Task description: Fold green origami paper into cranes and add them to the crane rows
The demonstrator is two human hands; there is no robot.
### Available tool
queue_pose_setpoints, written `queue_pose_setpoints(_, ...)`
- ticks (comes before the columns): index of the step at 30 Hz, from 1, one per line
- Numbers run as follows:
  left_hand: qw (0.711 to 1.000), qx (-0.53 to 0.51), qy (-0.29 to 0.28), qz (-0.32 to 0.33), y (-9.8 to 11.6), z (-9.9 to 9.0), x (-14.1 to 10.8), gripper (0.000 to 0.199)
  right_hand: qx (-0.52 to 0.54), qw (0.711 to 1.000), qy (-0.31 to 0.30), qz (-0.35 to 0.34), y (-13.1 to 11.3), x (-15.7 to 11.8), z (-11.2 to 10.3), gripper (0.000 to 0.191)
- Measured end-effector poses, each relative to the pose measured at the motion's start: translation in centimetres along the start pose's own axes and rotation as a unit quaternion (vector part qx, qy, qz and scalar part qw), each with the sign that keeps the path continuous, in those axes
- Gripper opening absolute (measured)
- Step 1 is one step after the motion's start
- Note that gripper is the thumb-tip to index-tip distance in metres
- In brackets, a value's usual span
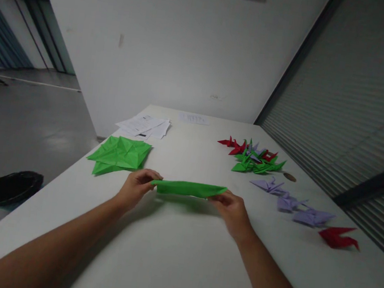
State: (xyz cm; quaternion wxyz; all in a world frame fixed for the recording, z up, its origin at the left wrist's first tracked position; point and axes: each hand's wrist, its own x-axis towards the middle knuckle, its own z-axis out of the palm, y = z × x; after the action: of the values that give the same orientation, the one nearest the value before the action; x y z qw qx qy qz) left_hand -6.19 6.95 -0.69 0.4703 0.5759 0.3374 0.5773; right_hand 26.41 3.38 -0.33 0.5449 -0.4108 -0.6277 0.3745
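Observation:
A folded sheet of green origami paper [188,189] is stretched level between my two hands, just above the white table [179,253], with a shadow beneath it. Its left end is pinched by my left hand [139,185], closed with thumb and fingers together. At the opposite end, my right hand [231,208] is closed on the other corner. Beyond my left hand lies a stack of creased green paper sheets [119,153]. Right of my right hand, several purple paper cranes [287,202] and a red paper crane [339,238] sit in a slanting row.
A heap of red, green and purple paper cranes [254,158] lies at the back right, near a round hole [290,177] in the tabletop. Printed papers [145,126] lie at the back left. A black bin [8,188] stands left of the table; window blinds [352,102] rise on the right.

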Motion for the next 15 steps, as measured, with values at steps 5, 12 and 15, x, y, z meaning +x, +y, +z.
queue_pose_setpoints(5,0.972,0.155,-0.13,0.122,0.4,-1.3,0.0,0.003,-0.122,0.982,-0.09,-0.115,-0.3,-0.1,-1.4,0.011)
queue_pose_setpoints(12,0.88,0.368,-0.278,0.113,0.4,-1.2,-0.4,0.035,-0.282,0.926,-0.235,-0.083,0.2,-1.0,-1.1,0.052)
queue_pose_setpoints(15,0.87,0.37,-0.299,0.129,0.5,-1.0,-0.5,0.043,-0.301,0.911,-0.273,-0.071,0.2,-1.2,-0.7,0.069)
